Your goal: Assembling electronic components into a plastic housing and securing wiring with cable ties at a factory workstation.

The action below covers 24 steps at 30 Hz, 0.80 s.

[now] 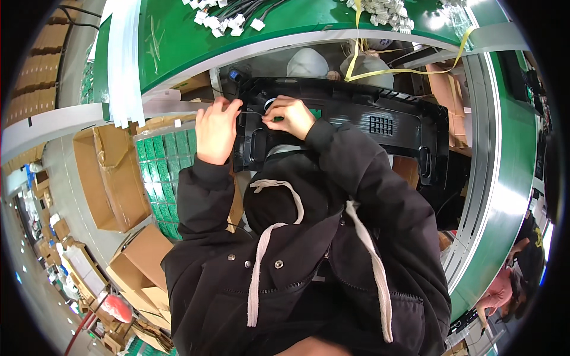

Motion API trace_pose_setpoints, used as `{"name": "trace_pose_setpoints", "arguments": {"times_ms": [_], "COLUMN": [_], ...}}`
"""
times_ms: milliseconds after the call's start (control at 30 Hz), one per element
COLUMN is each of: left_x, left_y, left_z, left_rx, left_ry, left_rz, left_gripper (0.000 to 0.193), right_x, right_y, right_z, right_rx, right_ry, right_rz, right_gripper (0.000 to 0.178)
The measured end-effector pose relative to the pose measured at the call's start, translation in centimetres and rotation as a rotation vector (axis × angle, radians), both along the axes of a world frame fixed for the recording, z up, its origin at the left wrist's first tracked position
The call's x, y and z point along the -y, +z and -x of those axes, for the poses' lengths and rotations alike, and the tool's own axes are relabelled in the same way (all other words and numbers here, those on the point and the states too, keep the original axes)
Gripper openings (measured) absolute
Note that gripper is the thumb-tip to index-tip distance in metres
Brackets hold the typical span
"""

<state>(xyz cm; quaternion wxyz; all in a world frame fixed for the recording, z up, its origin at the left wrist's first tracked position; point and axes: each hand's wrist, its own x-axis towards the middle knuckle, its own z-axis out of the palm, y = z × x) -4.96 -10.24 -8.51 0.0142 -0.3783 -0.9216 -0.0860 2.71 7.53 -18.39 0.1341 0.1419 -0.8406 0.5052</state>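
Observation:
A wide black plastic housing [350,117] with a square grille lies across my lap. Over its left end, a thin dark cable [252,112] stretches between my two hands. My left hand [215,132] is closed in a pinch on the cable's left side. The fingers of my right hand [290,117] pinch the other side, low over the housing. A bit of green circuit board [316,113] shows beside the right fingers. Some white, rounded part peeks out behind that hand; its kind cannot be made out. The cable's ends are hidden by my fingers.
Ahead is a green bench [285,21] with a metal edge, bearing bundled cables with white connectors [222,22]. A yellow strap [409,72] hangs from it. At the left stand an open cardboard box [113,184] and stacked green circuit boards [163,172]. Another green bench [504,154] runs along the right.

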Motion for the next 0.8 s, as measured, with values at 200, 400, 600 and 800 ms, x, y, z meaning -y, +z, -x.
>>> {"name": "trace_pose_setpoints", "arguments": {"times_ms": [200,400,600,800], "left_x": [-0.9,-1.5,-0.4,0.3], "left_y": [-0.8,-0.6,-1.6,-1.9], "left_z": [0.0,0.4,0.4,0.1], "left_rx": [-0.152,-0.221,-0.191,-0.115], "left_ry": [-0.203,-0.239,-0.197,-0.110], "left_rz": [-0.019,0.096,-0.007,-0.091], "left_gripper": [0.006,0.010,0.008,0.010], "right_x": [0.5,0.9,1.1,1.5], "right_y": [-1.1,-1.1,-1.2,-1.4], "right_z": [0.1,-0.2,-0.6,-0.9], "right_rx": [-0.129,0.028,-0.023,-0.073], "right_ry": [-0.011,-0.040,-0.083,-0.196], "right_rz": [-0.142,-0.066,-0.160,-0.249], "right_gripper": [0.010,0.015,0.022,0.019]}}
